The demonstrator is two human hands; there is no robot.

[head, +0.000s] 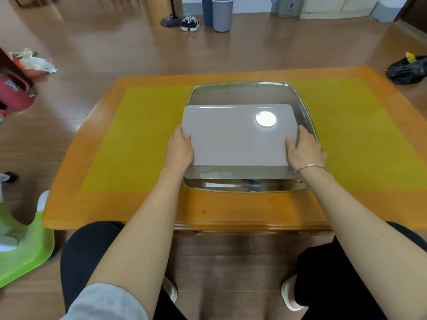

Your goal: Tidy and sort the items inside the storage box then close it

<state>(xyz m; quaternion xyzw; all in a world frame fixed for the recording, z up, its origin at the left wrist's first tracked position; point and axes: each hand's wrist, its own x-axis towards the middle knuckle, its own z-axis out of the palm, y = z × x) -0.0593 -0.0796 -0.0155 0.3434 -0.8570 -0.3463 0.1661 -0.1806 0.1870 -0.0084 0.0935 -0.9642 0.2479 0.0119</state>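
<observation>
Storage box (298,107), clear plastic, sitting mid-desk (147,204) on the yellow mat (138,139), with its grey lid (233,139) lying over it, skewed toward the near-left and not yet seated: a strip of open rim is showing along the far and right sides. Grip: left hand (179,148) is clasping the lid's left edge, thumb on top and fingers curling under; right hand (305,148) is clasping the right edge likewise, a bracelet (308,172) hanging at that wrist. Contents: barely visible through the near wall, only a dark shape (253,184) showing; whether sorting is finished cannot be told. Risks, as judged: lid is overhanging the left rim, so pressing down now would likely tip one side into the box or jam a corner; uneven push from either hand could slide the box across the smooth mat; anything standing tall inside could be keeping the lid from closing flat.
</observation>
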